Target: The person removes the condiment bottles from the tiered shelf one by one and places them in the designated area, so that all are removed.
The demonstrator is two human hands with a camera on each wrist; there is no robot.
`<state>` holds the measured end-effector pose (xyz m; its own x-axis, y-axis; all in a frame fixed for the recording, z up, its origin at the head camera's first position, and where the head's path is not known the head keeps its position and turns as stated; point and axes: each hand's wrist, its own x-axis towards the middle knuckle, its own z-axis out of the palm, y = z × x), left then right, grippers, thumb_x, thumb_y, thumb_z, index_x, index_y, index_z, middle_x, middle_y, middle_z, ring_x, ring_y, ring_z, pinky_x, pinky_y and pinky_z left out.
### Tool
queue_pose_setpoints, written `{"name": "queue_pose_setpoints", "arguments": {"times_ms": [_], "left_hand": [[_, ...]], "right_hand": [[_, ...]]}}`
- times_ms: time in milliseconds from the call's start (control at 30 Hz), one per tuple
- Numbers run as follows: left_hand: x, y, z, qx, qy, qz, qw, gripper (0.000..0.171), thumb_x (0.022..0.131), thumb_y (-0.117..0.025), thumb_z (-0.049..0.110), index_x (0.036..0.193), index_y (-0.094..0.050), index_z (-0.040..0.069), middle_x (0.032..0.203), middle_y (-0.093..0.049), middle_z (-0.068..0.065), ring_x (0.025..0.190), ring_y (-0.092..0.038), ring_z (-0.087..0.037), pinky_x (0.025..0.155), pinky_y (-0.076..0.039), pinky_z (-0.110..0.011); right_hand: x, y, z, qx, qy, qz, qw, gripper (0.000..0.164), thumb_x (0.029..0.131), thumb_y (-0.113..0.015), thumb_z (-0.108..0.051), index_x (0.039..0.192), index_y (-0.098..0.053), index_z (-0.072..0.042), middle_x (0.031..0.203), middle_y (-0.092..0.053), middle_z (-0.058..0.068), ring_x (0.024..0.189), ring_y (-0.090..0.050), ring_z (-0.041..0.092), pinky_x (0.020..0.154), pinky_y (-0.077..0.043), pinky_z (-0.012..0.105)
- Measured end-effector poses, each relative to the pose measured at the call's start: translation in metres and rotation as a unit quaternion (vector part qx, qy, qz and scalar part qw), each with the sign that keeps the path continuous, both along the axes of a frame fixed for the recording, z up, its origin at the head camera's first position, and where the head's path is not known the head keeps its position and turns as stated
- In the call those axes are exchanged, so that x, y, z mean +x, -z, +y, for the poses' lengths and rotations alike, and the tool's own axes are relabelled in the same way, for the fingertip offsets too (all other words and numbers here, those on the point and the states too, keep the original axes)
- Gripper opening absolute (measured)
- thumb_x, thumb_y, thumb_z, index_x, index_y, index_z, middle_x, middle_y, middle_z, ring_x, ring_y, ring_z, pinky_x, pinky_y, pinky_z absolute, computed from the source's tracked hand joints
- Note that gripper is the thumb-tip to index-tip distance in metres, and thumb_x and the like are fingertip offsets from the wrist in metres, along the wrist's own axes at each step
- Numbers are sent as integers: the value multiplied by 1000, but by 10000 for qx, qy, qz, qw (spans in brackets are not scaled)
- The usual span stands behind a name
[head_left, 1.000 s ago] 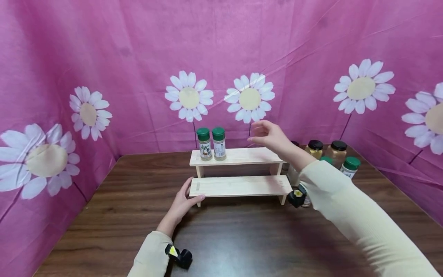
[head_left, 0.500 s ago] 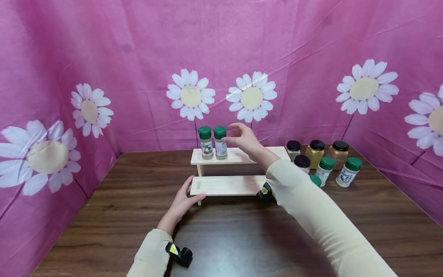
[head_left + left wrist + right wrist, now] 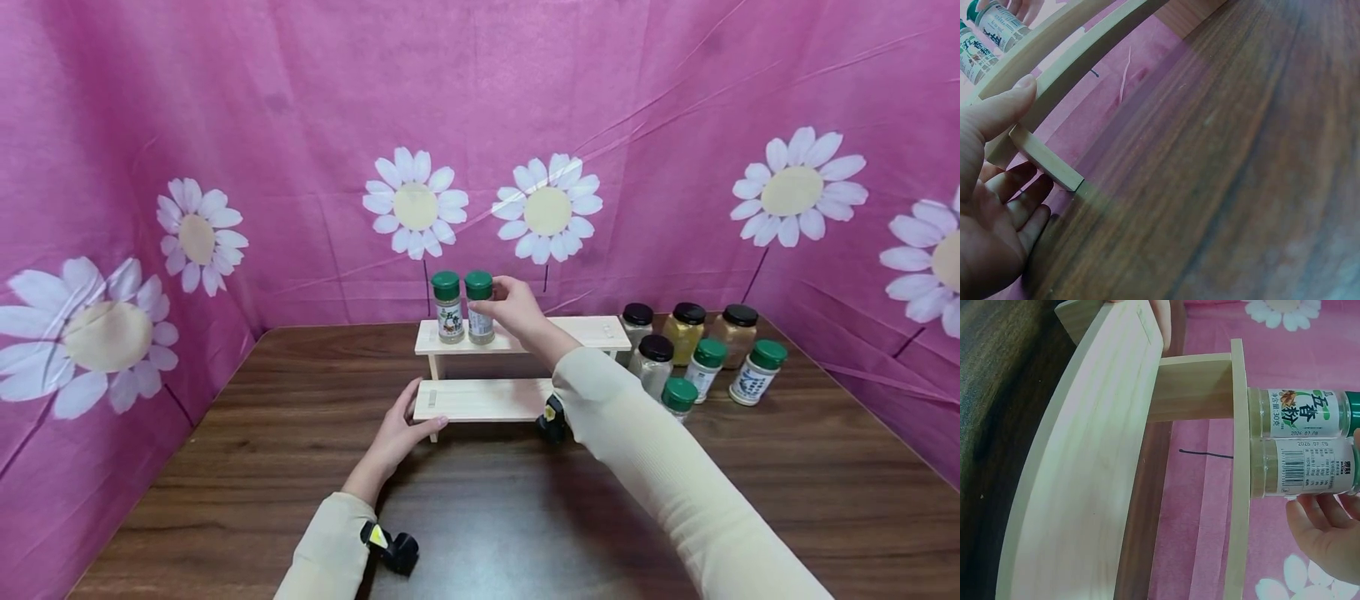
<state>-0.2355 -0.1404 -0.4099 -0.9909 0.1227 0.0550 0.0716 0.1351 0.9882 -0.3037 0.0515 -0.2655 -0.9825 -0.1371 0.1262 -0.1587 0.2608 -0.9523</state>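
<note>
A two-step wooden rack (image 3: 483, 401) stands on the table. My left hand (image 3: 397, 432) holds its left end; in the left wrist view the thumb (image 3: 1007, 107) lies on the lower shelf's edge, with the fingers beside the leg. Two spice bottles with green caps stand side by side at the left of the upper shelf (image 3: 588, 332). My right hand (image 3: 519, 310) grips the right-hand spice bottle (image 3: 1313, 467), thumb across its front and fingers behind. Its neighbour, the left-hand spice bottle (image 3: 1304, 412), shows a label with large dark characters.
Right of the rack stand several jars and bottles: black-capped ones such as a yellow-filled jar (image 3: 684, 337) and a brown-filled jar (image 3: 733, 335), plus green-capped ones such as a white-labelled bottle (image 3: 753, 379). Behind the table hangs a pink flowered cloth (image 3: 315, 167).
My right hand has moved left along the upper shelf and taken hold of the right-hand spice bottle. The left hand keeps its hold on the rack.
</note>
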Motion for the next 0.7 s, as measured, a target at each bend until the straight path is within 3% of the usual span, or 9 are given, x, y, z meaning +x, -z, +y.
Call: {"name": "queue_pose_setpoints", "arguments": {"times_ms": [367,700], "left_hand": [[-1,3,1,-25,-91,107,9999,80,72,-69,10,136,-21,5,124,-43,-19,106,-44,-23,88,-32,-36],[-1,3,0,-22,-84,104,9999,80,72,-69,9,136,-21,6,124,-43,-18,105,-44,-23,88,-31,-36]], "right_hand": [[6,-5,8,-150,56,-69,9998,39,77,-64,-6,113,-50,2,104,-55,15,96,-50,23,80,-40,33],[22,-16,43,-358,-178,-186,9990,43,77,-63,-8,116,-48,2,109,-52,18,99,-49,26,79,-42,38]]}}
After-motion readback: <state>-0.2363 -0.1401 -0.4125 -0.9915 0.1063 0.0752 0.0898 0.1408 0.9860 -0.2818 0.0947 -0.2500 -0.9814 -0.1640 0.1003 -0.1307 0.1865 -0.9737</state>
